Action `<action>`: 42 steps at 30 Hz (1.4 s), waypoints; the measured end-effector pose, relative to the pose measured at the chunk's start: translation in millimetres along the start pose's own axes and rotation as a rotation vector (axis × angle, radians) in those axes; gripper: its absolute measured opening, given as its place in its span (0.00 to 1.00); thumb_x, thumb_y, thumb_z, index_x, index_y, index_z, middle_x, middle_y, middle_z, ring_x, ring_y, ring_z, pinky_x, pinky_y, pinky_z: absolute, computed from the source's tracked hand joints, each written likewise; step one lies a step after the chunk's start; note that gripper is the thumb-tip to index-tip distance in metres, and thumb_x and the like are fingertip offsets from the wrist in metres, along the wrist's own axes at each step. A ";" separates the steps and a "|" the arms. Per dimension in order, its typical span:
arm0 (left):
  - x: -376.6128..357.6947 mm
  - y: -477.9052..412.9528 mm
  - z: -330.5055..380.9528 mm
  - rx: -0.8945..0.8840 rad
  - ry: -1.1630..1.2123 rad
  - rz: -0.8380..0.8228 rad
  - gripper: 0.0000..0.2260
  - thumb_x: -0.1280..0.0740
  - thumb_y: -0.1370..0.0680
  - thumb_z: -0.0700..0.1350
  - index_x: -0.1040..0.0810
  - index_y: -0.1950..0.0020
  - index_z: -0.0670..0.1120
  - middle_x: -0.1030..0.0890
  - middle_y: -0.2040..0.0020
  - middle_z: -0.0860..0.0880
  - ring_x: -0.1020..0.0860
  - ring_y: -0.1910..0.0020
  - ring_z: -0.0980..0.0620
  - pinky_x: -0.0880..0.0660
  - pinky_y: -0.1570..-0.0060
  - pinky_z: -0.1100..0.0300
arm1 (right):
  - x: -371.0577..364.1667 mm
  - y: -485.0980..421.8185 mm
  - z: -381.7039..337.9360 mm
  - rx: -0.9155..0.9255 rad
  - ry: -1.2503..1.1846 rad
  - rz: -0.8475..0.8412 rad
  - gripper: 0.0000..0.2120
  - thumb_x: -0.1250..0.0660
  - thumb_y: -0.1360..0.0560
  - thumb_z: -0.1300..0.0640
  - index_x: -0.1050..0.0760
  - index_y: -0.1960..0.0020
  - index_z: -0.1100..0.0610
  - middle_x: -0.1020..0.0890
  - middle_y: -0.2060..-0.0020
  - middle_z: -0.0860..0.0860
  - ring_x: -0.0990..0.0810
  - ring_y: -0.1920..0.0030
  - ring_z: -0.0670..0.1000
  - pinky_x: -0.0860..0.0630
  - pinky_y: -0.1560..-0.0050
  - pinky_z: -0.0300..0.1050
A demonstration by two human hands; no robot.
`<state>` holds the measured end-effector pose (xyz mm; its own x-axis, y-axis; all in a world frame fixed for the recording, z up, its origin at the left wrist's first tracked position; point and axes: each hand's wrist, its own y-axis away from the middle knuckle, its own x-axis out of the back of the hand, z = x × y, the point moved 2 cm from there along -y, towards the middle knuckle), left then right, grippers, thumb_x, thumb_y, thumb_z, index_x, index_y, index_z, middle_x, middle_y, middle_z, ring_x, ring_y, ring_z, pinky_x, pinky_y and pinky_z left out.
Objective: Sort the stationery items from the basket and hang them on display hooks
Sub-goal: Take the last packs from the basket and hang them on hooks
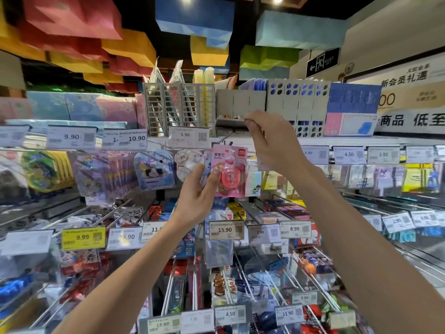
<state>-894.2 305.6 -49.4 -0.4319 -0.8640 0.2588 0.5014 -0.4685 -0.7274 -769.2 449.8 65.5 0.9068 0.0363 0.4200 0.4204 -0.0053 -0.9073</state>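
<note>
Two bare forearms reach up to a shop wall of crowded hooks and price tags, under coloured ceiling blocks. One pink sharpener pack (228, 172) stands upright, long axis vertical, header up, gripped at its lower left edge by the left hand (197, 196), just below a wire hook (225, 136). The right hand (272, 141) is curled in a pinch above; on what, I cannot tell.

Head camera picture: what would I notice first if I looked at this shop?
The pink pack in the middle, held up by the left hand just under the metal hook that the right hand seems to pinch. Above, big red, yellow and blue blocks hang overhead, and a yellow price tag stands out at lower left.
</note>
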 end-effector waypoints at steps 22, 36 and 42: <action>-13.6 -39.4 -32.8 0.100 0.014 0.054 0.19 0.38 0.17 0.61 0.25 0.52 0.46 0.23 0.55 0.50 0.26 0.56 0.58 0.28 0.50 0.55 | -5.0 -13.2 1.6 -0.074 -0.109 0.028 0.09 0.40 0.15 0.57 0.22 0.46 0.57 0.28 0.70 0.41 0.29 0.69 0.43 0.34 0.65 0.41; -6.7 -67.7 -66.6 0.340 -0.140 0.182 0.22 0.33 0.26 0.71 0.32 0.49 0.54 0.24 0.53 0.51 0.23 0.47 0.48 0.27 0.43 0.53 | -7.3 -13.0 6.5 -0.064 -0.109 0.013 0.08 0.40 0.15 0.56 0.23 0.47 0.56 0.26 0.68 0.45 0.29 0.69 0.45 0.32 0.64 0.45; -5.7 -65.0 -80.0 0.477 -0.211 0.102 0.30 0.46 0.23 0.73 0.28 0.45 0.47 0.27 0.51 0.52 0.28 0.48 0.47 0.35 0.48 0.55 | -5.4 -12.4 8.1 -0.058 -0.101 -0.009 0.08 0.40 0.15 0.55 0.24 0.47 0.54 0.27 0.69 0.41 0.29 0.69 0.42 0.35 0.66 0.37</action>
<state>-984.4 355.7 -54.4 -0.2276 -0.9049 0.3597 0.8397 -0.3694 -0.3981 -779.6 457.8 74.4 0.8964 0.1372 0.4214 0.4323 -0.0619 -0.8996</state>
